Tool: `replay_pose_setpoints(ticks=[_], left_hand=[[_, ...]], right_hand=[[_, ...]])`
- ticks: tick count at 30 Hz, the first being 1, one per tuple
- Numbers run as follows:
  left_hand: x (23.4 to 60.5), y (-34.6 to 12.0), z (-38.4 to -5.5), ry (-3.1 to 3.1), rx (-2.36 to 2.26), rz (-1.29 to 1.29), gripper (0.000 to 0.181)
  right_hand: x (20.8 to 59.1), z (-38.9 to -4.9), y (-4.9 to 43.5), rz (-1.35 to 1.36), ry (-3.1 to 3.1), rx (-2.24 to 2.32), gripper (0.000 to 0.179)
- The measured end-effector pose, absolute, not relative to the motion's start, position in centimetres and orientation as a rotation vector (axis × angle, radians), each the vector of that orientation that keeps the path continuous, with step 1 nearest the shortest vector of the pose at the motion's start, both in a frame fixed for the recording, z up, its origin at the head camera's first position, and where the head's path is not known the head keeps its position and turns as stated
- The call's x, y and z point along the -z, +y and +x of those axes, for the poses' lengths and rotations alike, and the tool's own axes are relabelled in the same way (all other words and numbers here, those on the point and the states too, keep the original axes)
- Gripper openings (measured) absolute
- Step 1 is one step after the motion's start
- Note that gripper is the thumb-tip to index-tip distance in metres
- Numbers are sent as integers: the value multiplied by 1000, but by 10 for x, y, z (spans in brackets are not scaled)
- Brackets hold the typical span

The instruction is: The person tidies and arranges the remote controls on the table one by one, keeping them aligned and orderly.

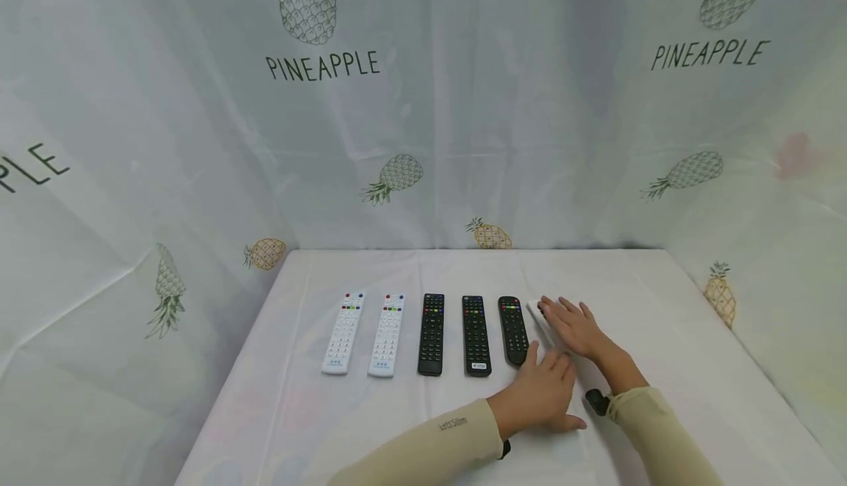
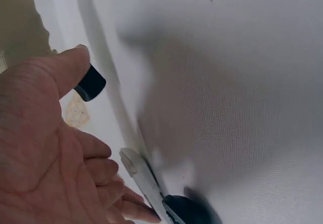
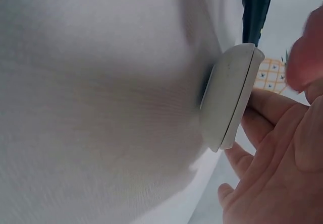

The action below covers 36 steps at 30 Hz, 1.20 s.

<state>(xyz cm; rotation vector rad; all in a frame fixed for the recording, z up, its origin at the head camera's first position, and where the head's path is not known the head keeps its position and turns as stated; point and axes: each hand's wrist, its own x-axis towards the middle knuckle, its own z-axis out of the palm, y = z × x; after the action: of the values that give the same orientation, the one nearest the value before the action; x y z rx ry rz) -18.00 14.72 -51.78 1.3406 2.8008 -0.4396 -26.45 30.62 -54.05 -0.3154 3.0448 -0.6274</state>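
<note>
A white remote control [image 1: 539,320] lies at the right end of a row of remotes, mostly covered by both hands. My right hand [image 1: 577,330] lies over its far part with fingers extended. My left hand [image 1: 541,392] is at its near end, fingers loosely bent and thumb spread away. In the right wrist view, the fingers of my right hand [image 3: 275,148] touch the face of the white remote [image 3: 226,100]. In the left wrist view, the fingers of my left hand [image 2: 55,148] are beside the white remote [image 2: 140,176]; contact is hard to tell.
Left of the hands lie a rounded black remote [image 1: 513,330], two longer black remotes [image 1: 476,335] [image 1: 431,334] and two white remotes [image 1: 387,335] [image 1: 343,333], spaced side by side. They rest on a white-covered table [image 1: 317,427]. A pineapple-print curtain [image 1: 463,118] hangs behind.
</note>
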Motion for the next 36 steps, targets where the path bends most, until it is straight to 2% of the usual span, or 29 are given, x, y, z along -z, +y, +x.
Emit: replay_pose_setpoints(ticks=[13, 36], left_hand=[[511, 160, -182, 2779, 466, 1136, 96], [507, 161, -183, 2769, 427, 1017, 94]], right_hand=[[539, -261, 304, -267, 3040, 642, 57], [542, -260, 297, -292, 3088, 530, 58]])
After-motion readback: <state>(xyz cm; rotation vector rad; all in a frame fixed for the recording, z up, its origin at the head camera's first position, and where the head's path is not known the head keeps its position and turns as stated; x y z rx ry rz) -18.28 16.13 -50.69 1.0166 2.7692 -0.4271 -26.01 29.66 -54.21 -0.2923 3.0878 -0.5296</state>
